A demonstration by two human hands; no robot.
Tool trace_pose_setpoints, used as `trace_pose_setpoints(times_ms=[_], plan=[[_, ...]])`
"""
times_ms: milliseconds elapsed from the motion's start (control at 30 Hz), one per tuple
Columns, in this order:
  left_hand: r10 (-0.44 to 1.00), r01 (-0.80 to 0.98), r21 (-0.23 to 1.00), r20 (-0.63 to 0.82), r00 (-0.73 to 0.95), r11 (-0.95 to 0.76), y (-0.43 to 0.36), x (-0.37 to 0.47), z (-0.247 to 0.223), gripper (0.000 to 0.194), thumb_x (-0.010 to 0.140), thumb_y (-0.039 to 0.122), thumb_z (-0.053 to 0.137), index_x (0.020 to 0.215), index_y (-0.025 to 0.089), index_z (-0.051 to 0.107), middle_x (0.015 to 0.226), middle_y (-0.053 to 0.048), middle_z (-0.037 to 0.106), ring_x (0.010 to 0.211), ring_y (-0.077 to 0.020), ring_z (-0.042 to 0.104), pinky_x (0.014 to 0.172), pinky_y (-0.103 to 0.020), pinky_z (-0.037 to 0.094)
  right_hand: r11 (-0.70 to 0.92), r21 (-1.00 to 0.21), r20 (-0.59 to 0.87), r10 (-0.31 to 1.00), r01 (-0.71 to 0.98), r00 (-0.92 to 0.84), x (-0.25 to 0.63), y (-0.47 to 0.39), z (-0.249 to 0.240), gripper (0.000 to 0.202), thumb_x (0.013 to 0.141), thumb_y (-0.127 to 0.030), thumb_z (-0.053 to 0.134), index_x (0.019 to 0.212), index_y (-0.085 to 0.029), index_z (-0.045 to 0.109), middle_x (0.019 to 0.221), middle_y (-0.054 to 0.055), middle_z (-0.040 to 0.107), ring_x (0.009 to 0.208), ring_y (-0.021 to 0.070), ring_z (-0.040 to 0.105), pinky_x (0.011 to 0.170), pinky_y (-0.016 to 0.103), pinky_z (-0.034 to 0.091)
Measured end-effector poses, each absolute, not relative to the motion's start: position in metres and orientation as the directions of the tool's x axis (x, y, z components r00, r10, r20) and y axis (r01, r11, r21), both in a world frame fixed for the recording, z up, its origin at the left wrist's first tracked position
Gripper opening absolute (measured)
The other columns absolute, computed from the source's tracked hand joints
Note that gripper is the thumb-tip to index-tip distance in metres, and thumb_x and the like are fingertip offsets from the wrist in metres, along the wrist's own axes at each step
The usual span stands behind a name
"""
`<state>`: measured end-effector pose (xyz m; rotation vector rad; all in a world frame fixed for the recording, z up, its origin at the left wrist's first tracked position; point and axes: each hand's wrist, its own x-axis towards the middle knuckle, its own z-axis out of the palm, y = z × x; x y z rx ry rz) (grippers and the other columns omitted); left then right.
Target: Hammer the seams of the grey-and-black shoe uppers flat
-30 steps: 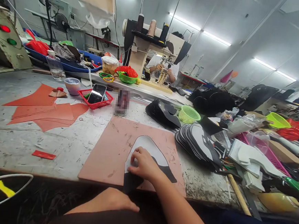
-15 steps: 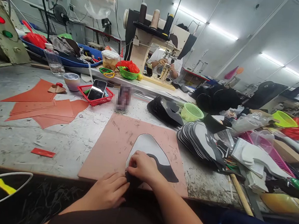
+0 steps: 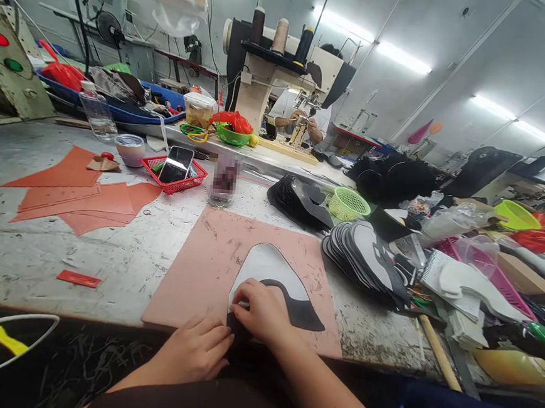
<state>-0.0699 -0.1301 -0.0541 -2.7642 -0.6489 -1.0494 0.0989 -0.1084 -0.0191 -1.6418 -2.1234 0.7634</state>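
Looking at grey-and-black cut piece [image 3: 261,263] lying on pink board [image 3: 184,279], left leg running to board's front edge. Got right hand [image 3: 260,310] over that leg, near board's front edge, with fingers curled in and thumb close to fingertips. Got left hand [image 3: 197,349] right at board's front edge, with fingers bent. Can't tell if actually gripping with either. Also spotting stacked similar pieces [image 3: 360,261] just right of board, orange sheets [image 3: 67,170] well left.
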Motion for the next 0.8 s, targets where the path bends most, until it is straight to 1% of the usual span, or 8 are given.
trace_pose_setpoints(times_ms=[100, 233, 433, 500, 600, 633, 700, 800], plan=[[0.355, 0.427, 0.048, 0.642, 0.679, -0.903, -0.130, -0.072, -0.056, 0.019, 0.086, 0.018, 0.043, 0.094, 0.017, 0.060, 0.080, 0.000, 0.068, 0.074, -0.0150, 0.059, 0.066, -0.027, 0.041, 0.142, -0.608, -0.112, 0.959, 0.781, -0.262, 0.098, -0.103, -0.014, 0.011, 0.071, -0.010, 0.066, 0.069, -0.020, 0.062, 0.087, 0.000, 0.058, 0.082, 0.0128, 0.055, 0.073, 0.023, 0.041], [0.351, 0.424, 0.042, 0.638, 0.686, -0.904, -0.129, -0.071, -0.057, 0.019, 0.085, 0.018, 0.043, 0.093, 0.017, 0.060, 0.081, 0.000, 0.068, 0.072, -0.0156, 0.059, 0.065, -0.028, 0.041, 0.128, -0.599, -0.134, 0.957, 0.790, -0.256, 0.095, -0.102, -0.011, 0.010, 0.072, -0.012, 0.066, 0.067, -0.020, 0.062, 0.088, 0.000, 0.058, 0.083, 0.0129, 0.055, 0.074, 0.023, 0.040], [0.333, 0.404, 0.021, 0.606, 0.722, -0.914, -0.128, -0.071, -0.053, 0.017, 0.082, 0.016, 0.045, 0.090, 0.015, 0.059, 0.079, -0.001, 0.067, 0.069, -0.0157, 0.057, 0.061, -0.028, 0.041, 0.081, -0.522, -0.078, 0.987, 0.849, -0.141, 0.097, -0.104, -0.010, 0.011, 0.074, -0.010, 0.059, 0.067, -0.019, 0.059, 0.079, 0.000, 0.061, 0.074, 0.0123, 0.056, 0.068, 0.022, 0.040], [0.336, 0.401, 0.033, 0.612, 0.716, -0.916, -0.129, -0.072, -0.054, 0.018, 0.082, 0.015, 0.045, 0.092, 0.016, 0.059, 0.082, -0.001, 0.068, 0.071, -0.0156, 0.057, 0.063, -0.028, 0.041, 0.130, -0.519, -0.040, 0.984, 0.845, -0.176, 0.099, -0.107, -0.012, 0.012, 0.074, -0.009, 0.058, 0.068, -0.019, 0.059, 0.080, 0.000, 0.062, 0.075, 0.0125, 0.057, 0.069, 0.023, 0.041], [0.359, 0.406, 0.070, 0.619, 0.699, -0.911, -0.130, -0.073, -0.057, 0.019, 0.082, 0.016, 0.045, 0.095, 0.016, 0.059, 0.082, -0.001, 0.067, 0.074, -0.0158, 0.058, 0.065, -0.027, 0.042, 0.302, -0.515, 0.053, 0.945, 0.802, -0.322, 0.101, -0.114, -0.020, 0.010, 0.072, -0.009, 0.061, 0.074, -0.019, 0.062, 0.091, 0.002, 0.064, 0.085, 0.0145, 0.057, 0.075, 0.023, 0.042], [0.369, 0.409, 0.084, 0.619, 0.694, -0.909, -0.131, -0.074, -0.059, 0.018, 0.082, 0.016, 0.046, 0.094, 0.016, 0.059, 0.081, -0.001, 0.067, 0.074, -0.0159, 0.058, 0.066, -0.027, 0.042, 0.361, -0.480, 0.090, 0.927, 0.799, -0.364, 0.101, -0.117, -0.023, 0.010, 0.072, -0.010, 0.061, 0.076, -0.019, 0.062, 0.093, 0.004, 0.064, 0.087, 0.0156, 0.057, 0.076, 0.025, 0.042], [0.386, 0.413, 0.103, 0.607, 0.695, -0.905, -0.131, -0.075, -0.060, 0.016, 0.082, 0.017, 0.047, 0.092, 0.017, 0.060, 0.078, -0.001, 0.066, 0.074, -0.0161, 0.058, 0.066, -0.027, 0.042, 0.460, -0.361, 0.143, 0.887, 0.811, -0.439, 0.099, -0.121, -0.030, 0.010, 0.075, -0.010, 0.057, 0.075, -0.018, 0.063, 0.089, 0.006, 0.065, 0.084, 0.0177, 0.056, 0.075, 0.027, 0.042], [0.386, 0.408, 0.098, 0.576, 0.720, -0.908, -0.131, -0.077, -0.059, 0.019, 0.080, 0.017, 0.049, 0.096, 0.018, 0.059, 0.081, -0.001, 0.066, 0.076, -0.0164, 0.059, 0.069, -0.027, 0.044, 0.537, -0.195, 0.155, 0.843, 0.821, -0.515, 0.094, -0.124, -0.037, 0.019, 0.081, -0.007, 0.047, 0.070, -0.016, 0.060, 0.078, 0.008, 0.063, 0.075, 0.0190, 0.054, 0.067, 0.030, 0.040]])
